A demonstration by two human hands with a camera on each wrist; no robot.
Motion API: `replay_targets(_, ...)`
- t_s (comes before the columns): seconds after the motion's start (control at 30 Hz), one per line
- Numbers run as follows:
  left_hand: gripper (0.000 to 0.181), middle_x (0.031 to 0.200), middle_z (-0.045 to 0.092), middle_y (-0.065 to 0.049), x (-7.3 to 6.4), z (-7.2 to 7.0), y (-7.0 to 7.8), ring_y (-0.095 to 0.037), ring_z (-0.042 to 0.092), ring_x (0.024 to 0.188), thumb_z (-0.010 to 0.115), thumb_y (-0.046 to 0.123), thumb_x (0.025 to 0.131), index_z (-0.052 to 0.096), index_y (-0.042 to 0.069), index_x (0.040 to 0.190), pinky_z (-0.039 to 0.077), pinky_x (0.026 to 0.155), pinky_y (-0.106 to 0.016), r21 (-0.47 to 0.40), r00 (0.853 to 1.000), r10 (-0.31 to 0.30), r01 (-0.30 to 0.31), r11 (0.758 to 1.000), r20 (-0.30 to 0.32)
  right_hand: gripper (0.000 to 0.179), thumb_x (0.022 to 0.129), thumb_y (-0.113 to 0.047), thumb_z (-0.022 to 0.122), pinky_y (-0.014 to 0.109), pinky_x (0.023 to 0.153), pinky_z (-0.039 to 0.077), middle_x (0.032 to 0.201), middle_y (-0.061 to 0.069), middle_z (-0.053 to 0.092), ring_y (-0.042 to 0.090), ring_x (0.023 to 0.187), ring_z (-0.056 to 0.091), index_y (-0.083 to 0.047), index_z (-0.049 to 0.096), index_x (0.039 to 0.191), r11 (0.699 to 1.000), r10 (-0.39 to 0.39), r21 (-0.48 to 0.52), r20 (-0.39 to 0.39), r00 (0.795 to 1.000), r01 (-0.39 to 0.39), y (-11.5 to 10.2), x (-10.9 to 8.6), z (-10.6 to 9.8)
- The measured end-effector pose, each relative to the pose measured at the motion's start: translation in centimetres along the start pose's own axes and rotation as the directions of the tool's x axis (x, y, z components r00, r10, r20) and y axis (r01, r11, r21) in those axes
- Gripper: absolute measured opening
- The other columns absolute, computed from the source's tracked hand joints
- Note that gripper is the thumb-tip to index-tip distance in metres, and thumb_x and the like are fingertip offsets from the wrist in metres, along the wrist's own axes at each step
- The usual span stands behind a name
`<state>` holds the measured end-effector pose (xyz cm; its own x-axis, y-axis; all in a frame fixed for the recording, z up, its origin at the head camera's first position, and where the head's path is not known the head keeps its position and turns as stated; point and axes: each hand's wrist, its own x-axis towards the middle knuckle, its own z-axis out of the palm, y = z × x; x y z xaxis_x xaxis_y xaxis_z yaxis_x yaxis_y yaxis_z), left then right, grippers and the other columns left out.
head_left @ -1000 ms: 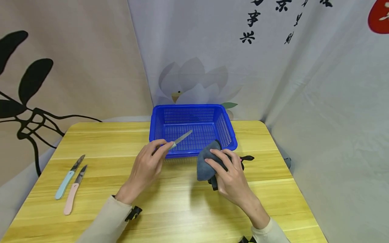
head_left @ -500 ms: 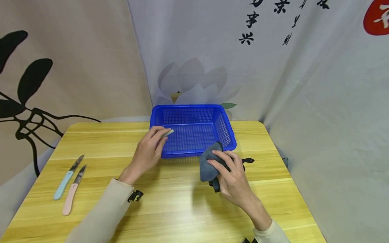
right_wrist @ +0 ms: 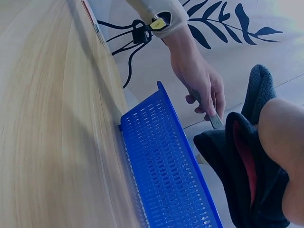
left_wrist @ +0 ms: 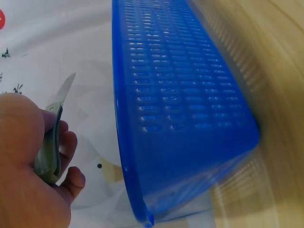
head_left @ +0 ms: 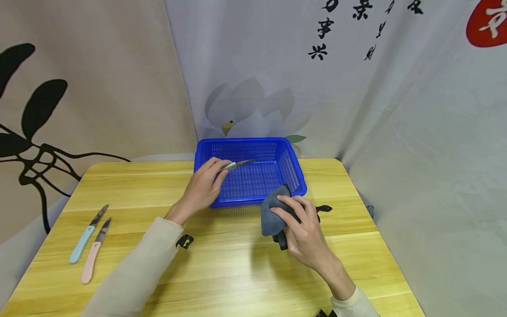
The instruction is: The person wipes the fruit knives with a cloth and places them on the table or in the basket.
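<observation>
My left hand (head_left: pixel 200 185) reaches over the left side of the blue plastic basket (head_left: pixel 237 204), gripping a paring knife (head_left: pixel 233 166) by its pale green handle. Its blade points right, above the basket's inside; in the left wrist view the knife (left_wrist: pixel 47 152) lies between thumb and curled fingers, blade bare. In front of the basket's right corner, my right hand (head_left: pixel 306 233) holds a bunched grey-blue cloth (head_left: pixel 272 218). The right wrist view shows the cloth's folds (right_wrist: pixel 218 156) with a pink strip inside. A black tip (head_left: pixel 325 208) sticks out beyond the right fingers.
Two more knives lie side by side at the table's left: one with a light blue handle (head_left: pixel 81 244), one with a pink handle (head_left: pixel 91 263). The wooden table (head_left: pixel 222 273) ends at a printed curtain (head_left: pixel 253 57) behind the basket.
My left hand has moved forward and up with the knife, from the basket's front rim to over its inside. The knife has turned in the fingers. The right hand and cloth have barely moved.
</observation>
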<state>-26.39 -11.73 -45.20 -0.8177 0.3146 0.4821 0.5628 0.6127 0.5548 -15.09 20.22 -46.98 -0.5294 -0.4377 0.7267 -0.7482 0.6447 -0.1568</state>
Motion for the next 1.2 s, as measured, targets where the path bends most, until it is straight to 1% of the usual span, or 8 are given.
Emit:
replay_targets(0.27,0.031,0.119,0.072,-0.011,1.9,0.7,0.2,-0.024,0.059,0.094,0.059,0.014,0.118,0.071,0.003,0.144,0.049,0.079,-0.037,0.000,0.995,-0.036,0.036,0.999,0.096,0.046,0.096,0.007,0.061,0.061,0.113,0.046,0.153,0.019,0.068,0.049,0.134,0.057,-0.013,0.078,0.134,1.000,0.003,-0.001,0.003,1.000,-0.003,0.1,0.0,-0.1)
replay_targets(0.43,0.029,0.120,0.075,-0.012,2.7,1.1,0.1,-0.027,0.060,0.094,0.060,0.013,0.117,0.072,0.005,0.143,0.048,0.080,-0.040,0.004,0.991,-0.037,0.037,0.999,0.130,0.046,0.096,0.006,0.062,0.061,0.113,0.046,0.153,0.018,0.068,0.049,0.134,0.057,-0.014,0.078,0.135,1.000,0.006,0.003,0.010,1.000,-0.006,0.1,0.0,-0.1)
replay_targets(0.53,0.032,0.129,0.077,-0.012,3.0,1.4,0.2,-0.031,0.069,0.106,0.060,0.016,0.118,0.071,0.008,0.146,0.052,0.091,-0.048,0.033,0.988,-0.046,0.042,0.999,0.145,0.047,0.096,0.006,0.063,0.061,0.113,0.046,0.153,0.018,0.068,0.048,0.135,0.057,-0.014,0.077,0.135,1.000,0.006,0.003,0.012,1.000,-0.006,0.1,0.0,-0.1)
replay_targets(0.63,0.037,0.145,0.075,-0.013,3.2,1.4,0.5,-0.037,0.071,0.130,0.060,0.020,0.118,0.067,0.010,0.153,0.053,0.108,-0.059,0.059,0.985,-0.054,0.045,0.997,0.166,0.047,0.095,0.006,0.063,0.061,0.112,0.046,0.153,0.018,0.068,0.047,0.135,0.057,-0.014,0.078,0.135,1.000,0.006,0.001,0.014,1.000,-0.006,0.1,0.0,0.0)
replay_targets(0.7,0.042,0.154,0.071,-0.015,3.3,1.4,0.7,-0.041,0.067,0.142,0.060,0.024,0.118,0.064,0.010,0.157,0.051,0.117,-0.067,0.078,0.983,-0.048,0.035,0.996,0.178,0.047,0.095,0.006,0.063,0.061,0.112,0.046,0.153,0.018,0.068,0.046,0.135,0.057,-0.014,0.078,0.136,1.000,0.007,0.000,0.018,1.000,-0.007,0.1,0.1,0.0)
replay_targets(0.83,0.052,0.165,0.062,-0.019,3.2,1.2,1.1,-0.047,0.059,0.152,0.064,0.031,0.117,0.057,0.011,0.164,0.045,0.125,-0.074,0.137,0.977,-0.036,0.008,0.991,0.209,0.047,0.096,0.006,0.062,0.061,0.112,0.046,0.153,0.018,0.068,0.046,0.136,0.057,-0.014,0.077,0.136,1.000,0.008,-0.001,0.024,1.000,-0.008,0.0,0.1,0.1)
replay_targets(1.03,0.068,0.176,0.049,-0.017,2.6,0.7,1.7,-0.046,0.042,0.166,0.065,0.046,0.115,0.046,0.016,0.173,0.033,0.135,-0.074,0.216,0.962,-0.055,-0.004,0.976,0.267,0.047,0.096,0.006,0.062,0.061,0.112,0.046,0.153,0.017,0.068,0.045,0.136,0.056,-0.014,0.077,0.136,1.000,0.008,-0.001,0.033,0.999,-0.008,-0.1,0.2,0.2)
replay_targets(1.2,0.076,0.182,0.039,-0.016,1.8,0.3,1.7,-0.047,0.028,0.173,0.065,0.055,0.113,0.040,0.021,0.176,0.024,0.138,-0.075,0.239,0.957,-0.072,0.002,0.971,0.282,0.047,0.096,0.005,0.063,0.062,0.113,0.045,0.154,0.017,0.068,0.044,0.137,0.056,-0.014,0.077,0.137,1.000,0.007,0.001,0.041,0.999,-0.007,-0.2,0.2,0.3)
